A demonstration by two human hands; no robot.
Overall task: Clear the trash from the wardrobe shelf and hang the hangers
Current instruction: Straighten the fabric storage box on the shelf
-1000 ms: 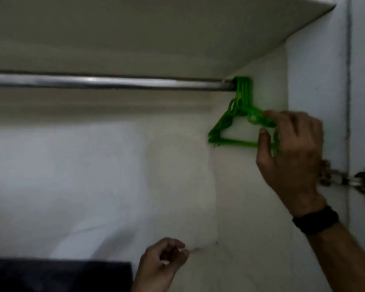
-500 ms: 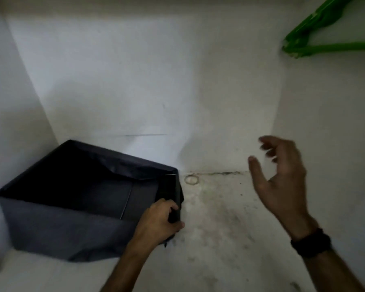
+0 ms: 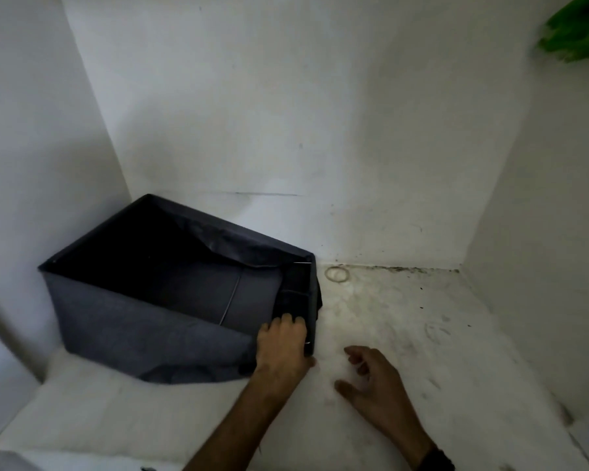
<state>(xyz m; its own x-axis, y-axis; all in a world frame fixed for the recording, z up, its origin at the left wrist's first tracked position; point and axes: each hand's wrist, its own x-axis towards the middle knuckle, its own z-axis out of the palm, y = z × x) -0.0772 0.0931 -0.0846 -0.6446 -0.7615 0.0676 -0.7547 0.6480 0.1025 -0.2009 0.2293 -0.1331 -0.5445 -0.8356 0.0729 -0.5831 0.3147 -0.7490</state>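
Observation:
A dark grey fabric storage box (image 3: pixel 123 317) sits on the left of the white wardrobe shelf (image 3: pixel 405 334), its near wall sagging. My left hand (image 3: pixel 283 345) grips the box's right front corner, fingers curled over the rim. My right hand (image 3: pixel 371 382) hovers just above the shelf to the right of that corner, fingers apart and holding nothing. A pale rubber band (image 3: pixel 336 274) lies on the shelf by the box's back right corner. The green hangers (image 3: pixel 575 35) show blurred at the top right edge.
White walls close the compartment at the left, back and right. The shelf surface is stained and carries dark specks along the back edge (image 3: pixel 405 268). A faint ring mark (image 3: pixel 437 331) shows on the right part of the shelf.
My right hand let go of the hangers on the rail and dropped down to the shelf. My left hand took hold of the box's corner. The view tilted down from the rail.

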